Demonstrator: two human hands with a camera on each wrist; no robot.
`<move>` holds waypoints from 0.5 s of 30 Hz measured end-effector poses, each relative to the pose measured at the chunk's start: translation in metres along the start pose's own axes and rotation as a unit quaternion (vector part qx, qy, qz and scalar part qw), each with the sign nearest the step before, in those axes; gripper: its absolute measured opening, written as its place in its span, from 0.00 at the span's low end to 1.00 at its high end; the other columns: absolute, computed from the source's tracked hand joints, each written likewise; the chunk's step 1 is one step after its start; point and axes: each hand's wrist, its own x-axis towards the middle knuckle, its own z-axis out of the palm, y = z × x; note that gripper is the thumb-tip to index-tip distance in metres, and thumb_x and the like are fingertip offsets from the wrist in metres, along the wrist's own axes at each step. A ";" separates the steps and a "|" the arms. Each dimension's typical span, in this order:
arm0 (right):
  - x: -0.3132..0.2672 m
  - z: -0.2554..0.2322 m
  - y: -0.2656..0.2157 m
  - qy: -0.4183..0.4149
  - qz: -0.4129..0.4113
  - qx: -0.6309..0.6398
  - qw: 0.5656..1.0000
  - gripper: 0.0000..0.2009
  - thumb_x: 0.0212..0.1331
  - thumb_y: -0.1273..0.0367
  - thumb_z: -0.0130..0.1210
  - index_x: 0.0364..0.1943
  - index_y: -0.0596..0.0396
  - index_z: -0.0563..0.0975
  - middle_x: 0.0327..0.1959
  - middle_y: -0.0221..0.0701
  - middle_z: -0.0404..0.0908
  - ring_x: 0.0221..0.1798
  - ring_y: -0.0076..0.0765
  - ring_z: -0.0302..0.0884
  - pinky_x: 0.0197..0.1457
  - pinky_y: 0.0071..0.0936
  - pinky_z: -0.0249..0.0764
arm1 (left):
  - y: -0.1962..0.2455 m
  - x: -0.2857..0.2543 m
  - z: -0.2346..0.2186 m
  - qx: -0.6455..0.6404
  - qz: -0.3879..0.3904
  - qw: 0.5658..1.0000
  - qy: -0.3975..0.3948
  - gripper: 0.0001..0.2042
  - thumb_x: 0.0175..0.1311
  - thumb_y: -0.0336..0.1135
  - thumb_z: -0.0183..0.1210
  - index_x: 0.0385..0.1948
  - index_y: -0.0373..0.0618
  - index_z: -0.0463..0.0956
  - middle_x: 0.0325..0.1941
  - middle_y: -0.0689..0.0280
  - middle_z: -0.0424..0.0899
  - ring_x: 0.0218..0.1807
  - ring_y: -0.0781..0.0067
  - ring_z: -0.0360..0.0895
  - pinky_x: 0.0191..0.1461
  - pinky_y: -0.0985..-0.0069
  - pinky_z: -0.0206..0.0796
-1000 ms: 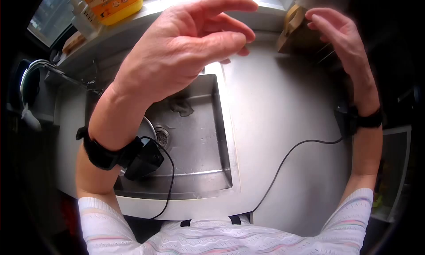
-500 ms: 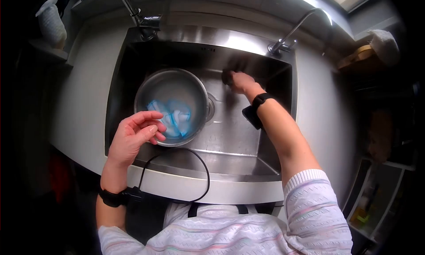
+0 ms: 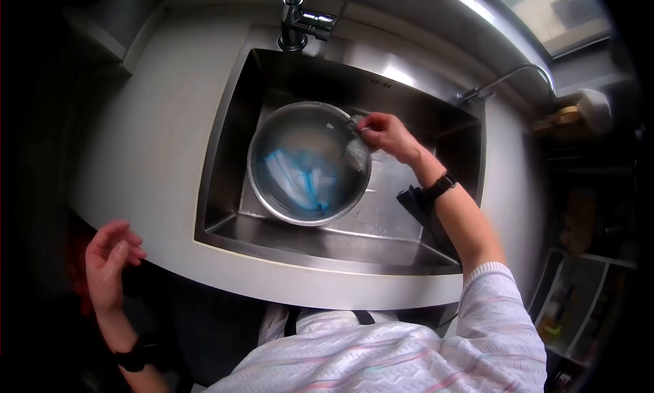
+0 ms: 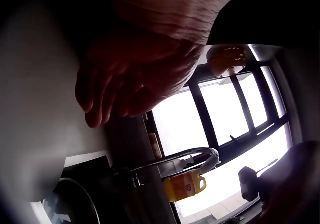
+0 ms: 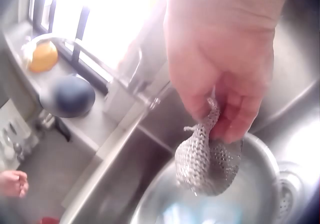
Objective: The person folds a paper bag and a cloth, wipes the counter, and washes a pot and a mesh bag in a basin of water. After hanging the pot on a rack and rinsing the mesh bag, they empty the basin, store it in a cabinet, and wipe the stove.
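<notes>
Between the thumb and fingers of my right hand is pinched a silvery mesh dishcloth. It hangs over the right rim of a round metal basin. In the right wrist view the knitted mesh dangles as a loose pouch below the fingertips. Cloudy water fills part of the basin, and white pieces with blue edges lie in it. My left hand is off to the left, past the counter's front edge, its fingers loosely bent and holding nothing.
The basin stands in a steel sink set in a white counter. A mixer tap rises behind the sink, and a thin curved tap stands at the back right. A yellow jug sits by the window.
My right hand has lifted the mesh from the sink floor and brought it left to the basin's rim. My left hand has moved away from the basin to the left. The head view has shifted.
</notes>
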 end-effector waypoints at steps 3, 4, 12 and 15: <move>0.051 0.070 0.051 0.068 -0.180 -0.310 0.931 0.15 0.48 0.72 0.53 0.44 0.56 0.73 0.42 0.37 0.76 0.44 0.43 0.75 0.48 0.40 0.72 | -0.028 0.009 0.020 -0.013 -0.023 0.998 -0.056 0.14 0.59 0.32 0.55 0.46 0.38 0.72 0.34 0.63 0.79 0.31 0.77 0.77 0.34 0.84 0.67; 0.054 0.103 0.064 0.092 -0.130 -0.379 0.912 0.18 0.48 0.70 0.54 0.47 0.54 0.72 0.44 0.39 0.75 0.47 0.45 0.74 0.51 0.40 0.70 | -0.037 0.009 0.026 -0.015 -0.035 0.997 -0.067 0.13 0.59 0.31 0.55 0.45 0.38 0.72 0.34 0.63 0.79 0.31 0.77 0.77 0.35 0.84 0.67; 0.062 0.113 0.047 -0.060 0.052 -0.430 0.899 0.17 0.50 0.64 0.49 0.45 0.52 0.77 0.48 0.41 0.75 0.51 0.45 0.73 0.54 0.52 0.65 | -0.071 -0.004 0.040 -0.051 -0.058 0.992 -0.103 0.13 0.58 0.27 0.55 0.44 0.36 0.72 0.34 0.65 0.79 0.32 0.78 0.77 0.36 0.84 0.67; 0.045 0.135 0.052 -0.031 0.012 -0.537 0.843 0.15 0.51 0.62 0.49 0.38 0.55 0.80 0.40 0.40 0.80 0.48 0.46 0.76 0.52 0.42 0.70 | -0.074 -0.002 0.046 -0.076 -0.053 0.989 -0.112 0.12 0.58 0.26 0.55 0.44 0.36 0.73 0.34 0.65 0.79 0.32 0.79 0.77 0.36 0.84 0.67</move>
